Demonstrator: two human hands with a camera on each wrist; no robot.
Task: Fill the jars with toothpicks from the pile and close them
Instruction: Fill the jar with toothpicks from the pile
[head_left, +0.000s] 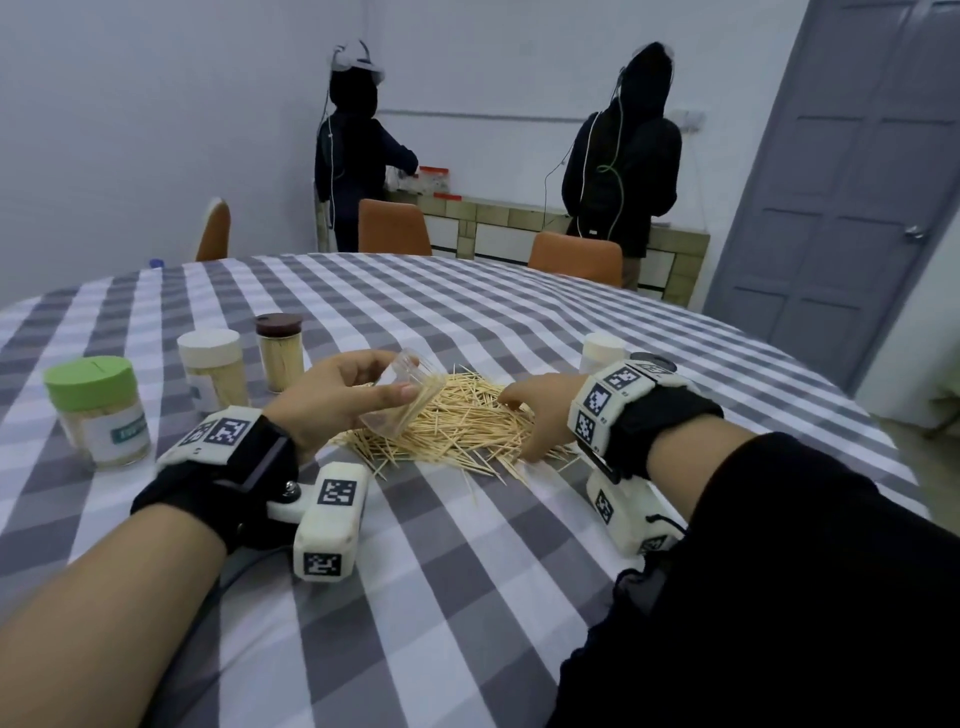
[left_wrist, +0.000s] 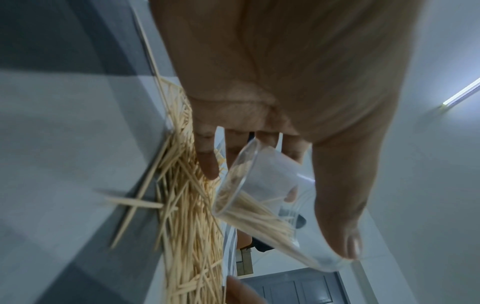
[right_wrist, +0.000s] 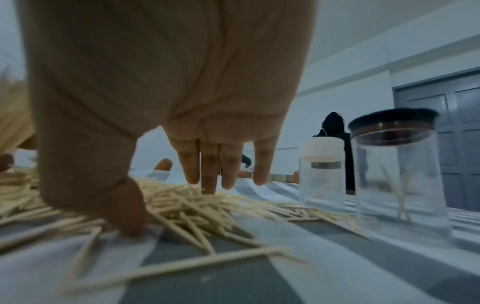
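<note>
Near the table's (head_left: 467, 597) left edge, three jars stand capped and packed with toothpicks: green-lid jar (head_left: 98, 410), white-lid jar (head_left: 213, 371), brown-lid jar (head_left: 279, 351). Judged done.

Left hand (head_left: 332, 400): thumb and fingers curled round the clear jar (head_left: 402, 397), which is uncapped, tilted, mouth down toward the pile (head_left: 457, 421). A loose bundle of toothpicks lies along its lower wall; roughly partly filled, no lid visible for it.

Pile sits mid-table, still large, strays scattered toward the near edge.

Right hand (head_left: 540, 410): fingers spread and slightly bent, tips down in the pile's right side, thumb on the cloth. Whether it has gathered any picks, cannot tell; nothing clearly pinched.

Toward the right edge, just beyond the pile: a white-capped jar (right_wrist: 322, 172) and a dark-capped jar (right_wrist: 400, 179), each capped yet holding only a few toothpicks. Judged left: both need opening, filling, reclosing.

Obstruction: those two stand close beside the right wrist, easily knocked. Orange chairs (head_left: 394, 227) along the far edge; two people (head_left: 623, 150) at a far counter, well apart.
</note>
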